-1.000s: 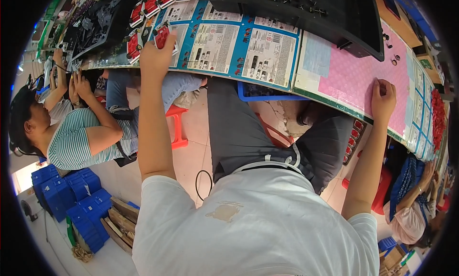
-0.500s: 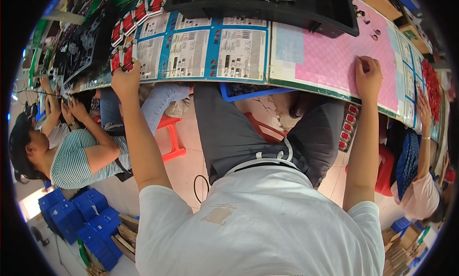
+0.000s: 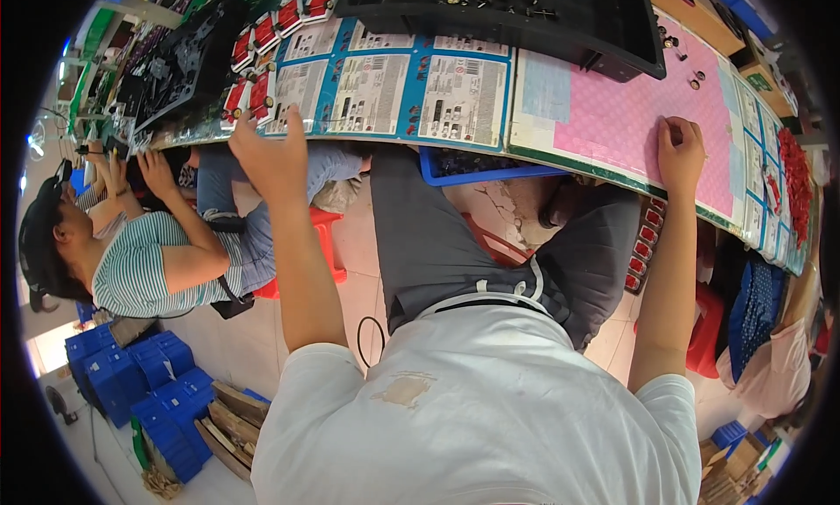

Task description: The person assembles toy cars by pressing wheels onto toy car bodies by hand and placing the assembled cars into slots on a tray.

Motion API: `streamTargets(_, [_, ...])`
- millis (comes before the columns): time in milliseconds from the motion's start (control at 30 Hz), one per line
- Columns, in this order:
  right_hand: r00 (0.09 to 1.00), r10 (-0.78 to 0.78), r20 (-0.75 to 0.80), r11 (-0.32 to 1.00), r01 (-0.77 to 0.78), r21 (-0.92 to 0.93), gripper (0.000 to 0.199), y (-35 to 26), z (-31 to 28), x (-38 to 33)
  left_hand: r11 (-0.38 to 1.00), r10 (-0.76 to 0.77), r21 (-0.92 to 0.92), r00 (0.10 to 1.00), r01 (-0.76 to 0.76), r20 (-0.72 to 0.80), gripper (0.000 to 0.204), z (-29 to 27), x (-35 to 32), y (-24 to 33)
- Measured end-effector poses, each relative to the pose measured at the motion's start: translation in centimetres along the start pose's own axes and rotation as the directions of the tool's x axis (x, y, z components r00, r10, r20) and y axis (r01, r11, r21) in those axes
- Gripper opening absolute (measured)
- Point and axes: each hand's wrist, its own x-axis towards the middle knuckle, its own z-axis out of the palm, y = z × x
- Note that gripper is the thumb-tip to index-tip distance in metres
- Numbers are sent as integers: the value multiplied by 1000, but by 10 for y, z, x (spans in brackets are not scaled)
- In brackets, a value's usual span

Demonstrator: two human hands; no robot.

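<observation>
In the head view, red-and-white toy cars point(image 3: 260, 92) are grouped on the surface point(image 3: 535, 130) between ten and eleven o'clock; just beside them, on their six o'clock side, the left hand point(image 3: 269, 159) is held spread; toward two o'clock, the right hand point(image 3: 681, 159) is held curled over a pink sheet point(image 3: 612, 120), whether anything is pinched cannot be told

Wore white short-sleeved T-shirt point(image 3: 490, 400), tan patch point(image 3: 406, 389) on T-shirt front, dark grey trousers point(image 3: 420, 234) plus white drawstring point(image 3: 537, 279) beyond T-shirt's bottom edge.
</observation>
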Motion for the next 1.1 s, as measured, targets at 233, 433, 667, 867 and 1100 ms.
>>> streamTargets(233, [999, -37, 9, 999, 37, -5, 15, 1, -1, -3, 952, -256, 183, 966, 244, 44, 84, 32, 29, -64])
streamTargets(433, [999, -30, 34, 998, 31, -51, 16, -4, 1, 1, 965, -223, 150, 974, 214, 43, 83, 47, 37, -88])
streamTargets(667, [1000, -14, 26, 995, 17, -97, 18, -3, -6, -3, 995, -57, -72, 995, 63, 75, 58, 34, 2, -35])
streamTargets(867, [995, -14, 99, 904, -30, 426, 14, -95, 10, -41, 921, -17, -363, 946, 140, 322, 51, -3, -60, 39])
streamTargets(1100, [653, -599, 464, 750, 255, 610, 65, -237, 77, -6, 898, 140, -434, 888, 72, 437, 53, 2, -72, 54])
